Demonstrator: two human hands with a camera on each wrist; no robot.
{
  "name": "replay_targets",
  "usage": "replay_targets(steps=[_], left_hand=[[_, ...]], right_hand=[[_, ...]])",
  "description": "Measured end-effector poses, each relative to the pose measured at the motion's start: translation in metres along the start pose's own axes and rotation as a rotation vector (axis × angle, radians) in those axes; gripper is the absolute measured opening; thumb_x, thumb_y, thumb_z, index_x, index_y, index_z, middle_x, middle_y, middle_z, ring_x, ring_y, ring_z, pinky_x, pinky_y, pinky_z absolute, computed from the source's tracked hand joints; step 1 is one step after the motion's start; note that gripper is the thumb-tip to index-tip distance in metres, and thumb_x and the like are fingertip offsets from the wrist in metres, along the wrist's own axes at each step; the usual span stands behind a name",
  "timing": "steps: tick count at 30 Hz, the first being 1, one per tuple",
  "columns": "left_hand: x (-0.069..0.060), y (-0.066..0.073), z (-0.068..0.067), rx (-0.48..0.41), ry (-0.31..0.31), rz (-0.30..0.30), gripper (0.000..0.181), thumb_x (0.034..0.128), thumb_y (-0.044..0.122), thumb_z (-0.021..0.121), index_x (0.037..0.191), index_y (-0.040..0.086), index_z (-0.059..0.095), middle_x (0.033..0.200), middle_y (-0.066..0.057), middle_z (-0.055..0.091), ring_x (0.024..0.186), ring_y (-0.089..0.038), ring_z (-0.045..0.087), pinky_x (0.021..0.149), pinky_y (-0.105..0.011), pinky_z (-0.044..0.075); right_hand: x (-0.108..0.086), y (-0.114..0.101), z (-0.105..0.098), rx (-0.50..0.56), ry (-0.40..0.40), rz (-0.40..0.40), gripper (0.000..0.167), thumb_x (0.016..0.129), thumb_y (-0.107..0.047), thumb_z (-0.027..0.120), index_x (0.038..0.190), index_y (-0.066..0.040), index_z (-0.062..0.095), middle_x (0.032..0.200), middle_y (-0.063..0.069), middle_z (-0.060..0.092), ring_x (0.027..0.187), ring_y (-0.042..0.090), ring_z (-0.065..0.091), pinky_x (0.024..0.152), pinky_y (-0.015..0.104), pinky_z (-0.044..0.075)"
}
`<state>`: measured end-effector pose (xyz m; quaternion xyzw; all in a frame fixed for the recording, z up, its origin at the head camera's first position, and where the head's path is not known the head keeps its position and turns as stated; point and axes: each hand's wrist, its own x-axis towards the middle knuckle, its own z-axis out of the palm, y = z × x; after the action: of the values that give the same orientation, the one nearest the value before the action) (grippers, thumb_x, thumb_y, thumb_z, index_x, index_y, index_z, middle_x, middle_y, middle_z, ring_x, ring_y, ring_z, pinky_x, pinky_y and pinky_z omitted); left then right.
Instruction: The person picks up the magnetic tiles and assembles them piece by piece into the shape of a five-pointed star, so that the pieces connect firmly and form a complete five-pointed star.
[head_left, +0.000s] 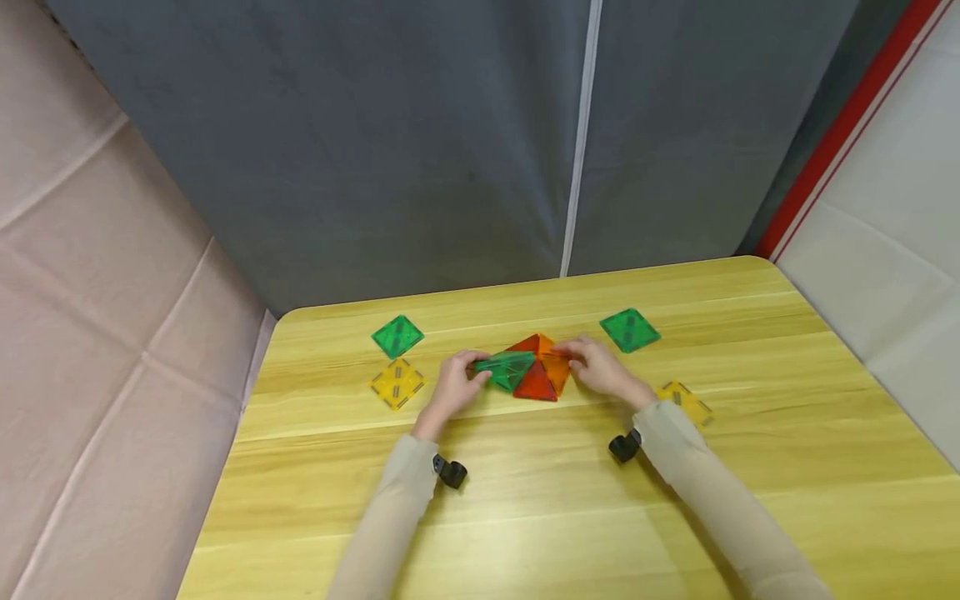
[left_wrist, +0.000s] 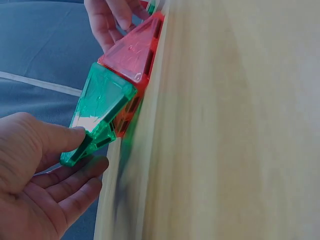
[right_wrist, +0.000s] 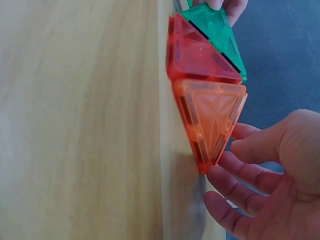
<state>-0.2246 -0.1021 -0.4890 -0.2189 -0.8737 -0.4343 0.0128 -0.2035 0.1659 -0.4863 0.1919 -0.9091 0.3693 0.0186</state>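
A low peaked shape of translucent triangular magnetic tiles stands on the wooden table. Red tiles (head_left: 536, 383) form its front and back left, orange tiles (head_left: 555, 368) its right. On the left, a green triangular tile (left_wrist: 102, 95) leans out from the red ones, with more green overlapping below it. My left hand (head_left: 453, 385) pinches the outer tip of this green tile, thumb on top and fingers beneath. At the opposite side, my right hand (head_left: 600, 367) touches the orange tile's edge with loosely bent fingers. The shape's inside is hidden.
Green square tiles (head_left: 398, 336) lie on the table at the back left and back right. Yellow square tiles (head_left: 397, 383) lie nearer on both sides, the right one close to my sleeve. A grey curtain (head_left: 375, 150) hangs behind the table (head_left: 540, 517).
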Motion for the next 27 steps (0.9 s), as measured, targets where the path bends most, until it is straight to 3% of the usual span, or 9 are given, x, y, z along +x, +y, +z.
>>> replay_targets(steps=[14, 23, 27], left_hand=[[0.006, -0.003, -0.004, 0.008, 0.02, -0.038, 0.025, 0.0848, -0.003, 0.063, 0.11, -0.005, 0.065, 0.109, -0.019, 0.064, 0.088, -0.025, 0.059, 0.076, -0.035, 0.051], [0.003, -0.005, -0.009, -0.017, 0.037, 0.0, 0.029, 0.0848, -0.005, 0.062, 0.114, -0.01, 0.06, 0.112, -0.023, 0.061, 0.094, -0.03, 0.061, 0.083, -0.035, 0.051], [-0.005, -0.006, -0.026, 0.032, 0.13, -0.012, 0.028, 0.0842, -0.003, 0.063, 0.111, -0.009, 0.062, 0.109, -0.022, 0.063, 0.096, -0.033, 0.06, 0.084, -0.041, 0.049]], right_hand=[[-0.004, -0.005, 0.004, 0.012, -0.005, -0.012, 0.031, 0.087, 0.009, 0.054, 0.116, 0.005, 0.062, 0.109, 0.02, 0.06, 0.096, 0.032, 0.057, 0.081, 0.045, 0.048], [-0.003, -0.004, 0.003, 0.035, -0.005, -0.013, 0.029, 0.087, 0.009, 0.054, 0.115, 0.006, 0.061, 0.108, 0.02, 0.061, 0.09, 0.029, 0.058, 0.077, 0.04, 0.05], [-0.003, -0.006, 0.0, 0.053, 0.0, 0.021, 0.029, 0.089, 0.005, 0.055, 0.118, 0.006, 0.06, 0.105, 0.019, 0.06, 0.087, 0.027, 0.058, 0.073, 0.037, 0.051]])
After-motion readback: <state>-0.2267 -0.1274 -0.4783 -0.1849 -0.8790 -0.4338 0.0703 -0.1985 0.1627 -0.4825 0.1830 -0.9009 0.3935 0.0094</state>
